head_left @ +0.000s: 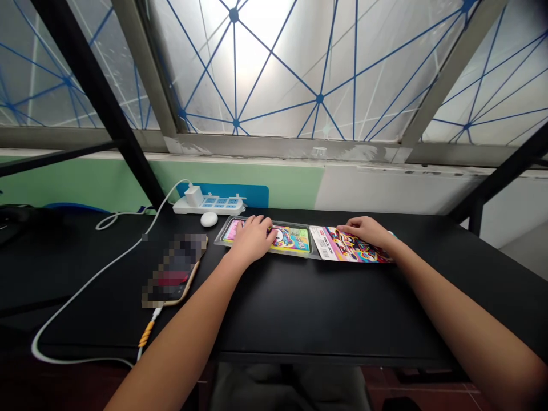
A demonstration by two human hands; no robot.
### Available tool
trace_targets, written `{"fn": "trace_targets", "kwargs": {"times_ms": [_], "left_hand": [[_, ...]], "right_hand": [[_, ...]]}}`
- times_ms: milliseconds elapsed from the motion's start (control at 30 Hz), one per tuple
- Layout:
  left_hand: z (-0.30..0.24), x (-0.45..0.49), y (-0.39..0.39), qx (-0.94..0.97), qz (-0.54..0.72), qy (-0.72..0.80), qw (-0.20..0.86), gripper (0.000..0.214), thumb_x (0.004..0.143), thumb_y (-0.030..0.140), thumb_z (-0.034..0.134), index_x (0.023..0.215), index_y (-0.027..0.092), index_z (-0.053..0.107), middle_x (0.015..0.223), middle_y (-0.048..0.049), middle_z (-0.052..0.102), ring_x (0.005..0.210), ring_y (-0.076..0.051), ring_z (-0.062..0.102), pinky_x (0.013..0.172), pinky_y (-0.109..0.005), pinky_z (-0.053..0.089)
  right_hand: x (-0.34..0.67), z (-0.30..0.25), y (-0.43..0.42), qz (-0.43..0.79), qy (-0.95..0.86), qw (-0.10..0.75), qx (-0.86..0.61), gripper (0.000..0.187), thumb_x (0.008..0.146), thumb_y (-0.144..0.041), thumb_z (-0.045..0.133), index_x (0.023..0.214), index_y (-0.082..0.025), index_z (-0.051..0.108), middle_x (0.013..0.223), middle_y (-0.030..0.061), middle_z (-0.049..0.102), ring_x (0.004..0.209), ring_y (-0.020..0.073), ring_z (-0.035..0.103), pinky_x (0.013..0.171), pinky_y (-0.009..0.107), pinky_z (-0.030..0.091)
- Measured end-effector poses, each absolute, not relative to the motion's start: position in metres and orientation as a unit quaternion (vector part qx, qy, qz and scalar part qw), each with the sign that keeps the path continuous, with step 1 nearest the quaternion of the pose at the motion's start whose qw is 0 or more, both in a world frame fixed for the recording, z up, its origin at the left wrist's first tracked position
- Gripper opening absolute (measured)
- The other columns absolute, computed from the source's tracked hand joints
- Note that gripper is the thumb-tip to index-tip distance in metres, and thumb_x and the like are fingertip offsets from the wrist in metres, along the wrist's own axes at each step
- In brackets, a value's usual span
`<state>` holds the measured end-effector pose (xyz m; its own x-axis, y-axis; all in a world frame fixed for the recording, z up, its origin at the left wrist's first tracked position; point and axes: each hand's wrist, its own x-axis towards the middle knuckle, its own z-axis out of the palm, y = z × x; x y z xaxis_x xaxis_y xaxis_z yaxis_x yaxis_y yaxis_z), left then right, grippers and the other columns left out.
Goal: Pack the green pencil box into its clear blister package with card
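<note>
A colourful cartoon-printed pencil box (291, 240) lies in a clear plastic tray (219, 237) on the black desk. My left hand (252, 240) rests palm down across the box, its fingers apart and slightly bent, covering part of the print. To the right, a bright printed packaging card (327, 242) marked "PENCIL BOX" is folded out beside the tray. My right hand (369, 231) has hold of the card's far edge, thumb on the printed face. Its other fingertips are partly hidden.
Left of the tray are a phone (190, 274) on a charging cable (107, 262) and a small white rounded case (209, 220). Behind them, a white power strip (220, 204) holds a plugged-in charger (193, 196). Black metal frame bars (124, 137) slant at both sides.
</note>
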<state>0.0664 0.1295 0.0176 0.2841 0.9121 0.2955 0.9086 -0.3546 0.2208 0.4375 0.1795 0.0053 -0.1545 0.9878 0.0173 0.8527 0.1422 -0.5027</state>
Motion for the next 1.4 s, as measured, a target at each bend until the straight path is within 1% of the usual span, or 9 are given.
{"fn": "trace_targets", "kwargs": {"times_ms": [300, 500, 733, 867, 1000, 1100, 1167, 1267, 1400], "left_hand": [[0.018, 0.066, 0.129, 0.803, 0.19, 0.565, 0.006, 0.026, 0.099, 0.038, 0.039, 0.108, 0.024, 0.059, 0.122, -0.0092, 0.063, 0.122, -0.032, 0.05, 0.097, -0.051, 0.039], [0.012, 0.075, 0.126, 0.788, 0.204, 0.581, -0.003, 0.026, 0.1, 0.035, 0.04, 0.113, 0.021, 0.058, 0.129, -0.0129, 0.061, 0.129, -0.034, 0.046, 0.103, -0.055, 0.036], [0.02, 0.108, 0.101, 0.767, 0.287, 0.553, 0.15, 0.043, 0.102, 0.041, 0.035, 0.138, 0.02, 0.046, 0.148, -0.0132, 0.05, 0.141, -0.029, 0.039, 0.116, -0.058, 0.022], [0.023, 0.118, 0.09, 0.798, 0.3, 0.499, 0.154, 0.047, 0.101, 0.048, 0.039, 0.138, 0.022, 0.048, 0.15, -0.012, 0.048, 0.144, -0.028, 0.036, 0.118, -0.054, 0.023], [0.031, 0.11, 0.094, 0.788, 0.354, 0.49, 0.117, 0.038, 0.1, 0.043, 0.044, 0.129, 0.022, 0.056, 0.145, -0.0097, 0.054, 0.139, -0.024, 0.042, 0.115, -0.042, 0.033], [0.036, 0.093, 0.106, 0.763, 0.358, 0.534, 0.065, 0.03, 0.097, 0.038, 0.05, 0.12, 0.022, 0.061, 0.141, -0.0091, 0.057, 0.136, -0.027, 0.044, 0.112, -0.045, 0.035], [0.035, 0.079, 0.116, 0.739, 0.345, 0.575, 0.067, 0.03, 0.095, 0.038, 0.051, 0.12, 0.023, 0.06, 0.137, -0.0094, 0.059, 0.133, -0.029, 0.046, 0.109, -0.046, 0.038], [0.029, 0.061, 0.13, 0.712, 0.323, 0.612, 0.118, 0.036, 0.094, 0.039, 0.052, 0.125, 0.021, 0.058, 0.136, -0.0122, 0.059, 0.13, -0.031, 0.05, 0.106, -0.045, 0.041], [0.019, 0.056, 0.138, 0.684, 0.353, 0.584, 0.256, 0.044, 0.093, 0.041, 0.053, 0.132, 0.019, 0.052, 0.138, -0.0151, 0.058, 0.125, -0.028, 0.057, 0.103, -0.039, 0.044]], "right_hand": [[0.44, 0.01, 0.17, 0.184, -0.709, 0.212, -0.647, 0.063, 0.069, -0.082, 0.06, 0.07, -0.021, 0.072, 0.064, 0.0027, 0.065, 0.061, 0.0176, 0.053, 0.055, 0.03, 0.035], [0.401, 0.008, 0.16, 0.18, -0.703, 0.249, -0.642, 0.059, 0.077, -0.078, 0.056, 0.072, -0.021, 0.069, 0.069, 0.0036, 0.069, 0.065, 0.0185, 0.058, 0.057, 0.029, 0.037], [0.357, 0.009, 0.155, 0.169, -0.726, 0.232, -0.625, 0.055, 0.082, -0.074, 0.052, 0.071, -0.022, 0.065, 0.072, 0.0039, 0.07, 0.067, 0.0198, 0.06, 0.06, 0.029, 0.039], [0.361, 0.011, 0.156, 0.178, -0.738, 0.218, -0.613, 0.056, 0.084, -0.074, 0.049, 0.072, -0.022, 0.065, 0.074, 0.0037, 0.071, 0.07, 0.0206, 0.062, 0.061, 0.029, 0.041], [0.38, 0.016, 0.154, 0.225, -0.749, 0.196, -0.591, 0.055, 0.082, -0.074, 0.052, 0.083, -0.022, 0.069, 0.086, 0.0052, 0.074, 0.08, 0.0237, 0.065, 0.068, 0.032, 0.046], [0.395, 0.023, 0.15, 0.247, -0.764, 0.172, -0.57, 0.054, 0.079, -0.071, 0.059, 0.098, -0.022, 0.071, 0.102, 0.0066, 0.075, 0.094, 0.0274, 0.067, 0.081, 0.035, 0.05], [0.403, 0.027, 0.147, 0.246, -0.77, 0.161, -0.566, 0.056, 0.077, -0.069, 0.063, 0.108, -0.023, 0.07, 0.112, 0.0068, 0.073, 0.103, 0.0287, 0.066, 0.088, 0.036, 0.05], [0.41, 0.03, 0.144, 0.244, -0.77, 0.146, -0.572, 0.061, 0.076, -0.067, 0.066, 0.118, -0.024, 0.066, 0.122, 0.0071, 0.07, 0.11, 0.029, 0.065, 0.093, 0.036, 0.05], [0.41, 0.026, 0.145, 0.223, -0.765, 0.152, -0.584, 0.064, 0.075, -0.066, 0.068, 0.122, -0.022, 0.064, 0.127, 0.0099, 0.067, 0.115, 0.0298, 0.063, 0.098, 0.038, 0.05]]}}
